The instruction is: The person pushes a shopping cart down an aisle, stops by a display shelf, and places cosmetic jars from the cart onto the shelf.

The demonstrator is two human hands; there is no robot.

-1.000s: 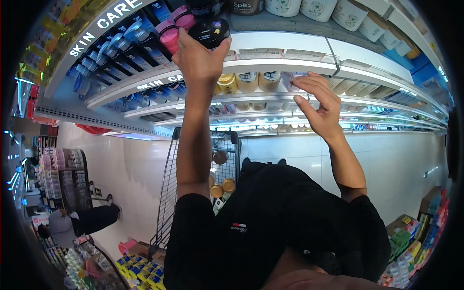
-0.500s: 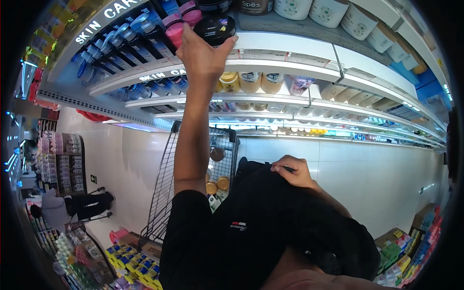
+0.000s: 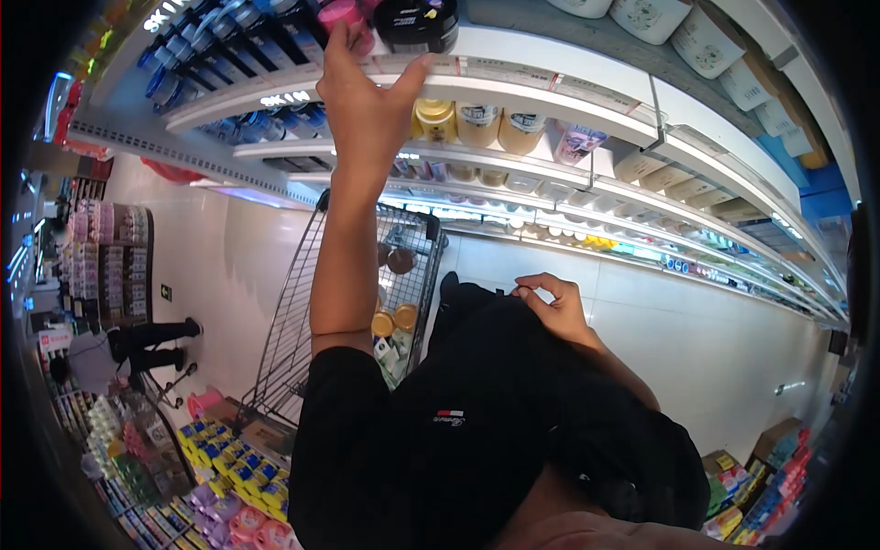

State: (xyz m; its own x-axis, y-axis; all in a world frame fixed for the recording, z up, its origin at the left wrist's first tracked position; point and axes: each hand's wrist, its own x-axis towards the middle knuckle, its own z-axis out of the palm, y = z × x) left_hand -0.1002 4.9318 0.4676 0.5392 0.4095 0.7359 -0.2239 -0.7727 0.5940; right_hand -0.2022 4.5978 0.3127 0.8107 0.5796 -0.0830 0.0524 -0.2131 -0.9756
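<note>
My left hand [image 3: 371, 105] is raised to the top shelf, thumb and fingers apart, with nothing held between them. Its fingertips are just in front of a pink-lidded jar [image 3: 346, 26], and whether they touch it I cannot tell. To the right of that jar, a round black jar [image 3: 417, 27] stands on the shelf, apart from my thumb. My right hand [image 3: 556, 307] is low by the front of my black shirt [image 3: 486, 367], thumb and forefinger pinched together at the cloth's edge. What lies in that pinch is too small to make out.
Below my left arm stands a wire shopping cart [image 3: 284, 339] holding gold-lidded jars [image 3: 394, 319]. Dark blue bottles [image 3: 247, 46] line the shelf's left, white tubs [image 3: 706, 46] its right. Yellow packs [image 3: 234, 467] are stacked at lower left. Another person [image 3: 137, 348] stands beyond the cart.
My left hand has let go of the black jar and drawn back slightly down and left. The jar stays on the shelf. The view has shifted a little; my right hand keeps its pinch.
</note>
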